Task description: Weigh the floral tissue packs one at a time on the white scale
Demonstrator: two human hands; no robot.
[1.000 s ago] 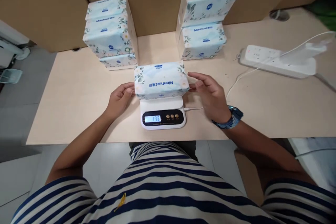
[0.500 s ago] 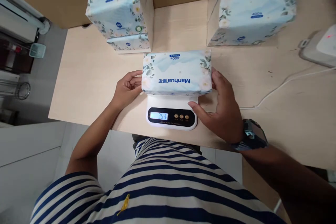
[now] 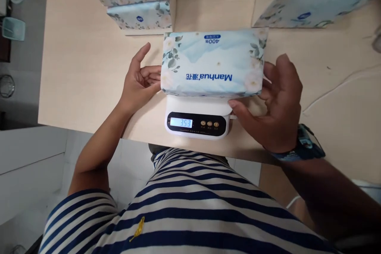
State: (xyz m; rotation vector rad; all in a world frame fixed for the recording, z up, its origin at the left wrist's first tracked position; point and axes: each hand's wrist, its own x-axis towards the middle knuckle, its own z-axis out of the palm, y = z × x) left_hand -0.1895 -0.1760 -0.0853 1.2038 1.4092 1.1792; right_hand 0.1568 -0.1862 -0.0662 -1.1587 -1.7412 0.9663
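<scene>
A pale blue floral tissue pack (image 3: 212,65) lies over the back of a white kitchen scale (image 3: 198,105), its lettering upside down to me. I cannot tell if its full weight rests there. The lit display (image 3: 181,122) reads 353. My left hand (image 3: 138,83) is at the pack's left end, lower fingers curled against it and the upper finger sticking out. At the right end, my right hand (image 3: 276,103) bends its fingers against the side, with the thumb near the scale's corner. The pack hides some fingertips and the scale's platform.
More tissue packs are stacked at the back left (image 3: 139,14) and back right (image 3: 312,2). A white cable (image 3: 330,87) runs across the wooden table (image 3: 80,67) on the right. The table's front edge is close to my striped shirt.
The view has dipped and come closer. The pack looks larger against the scale, its right end further right. My right hand has shifted right with it. The display still reads 353.
</scene>
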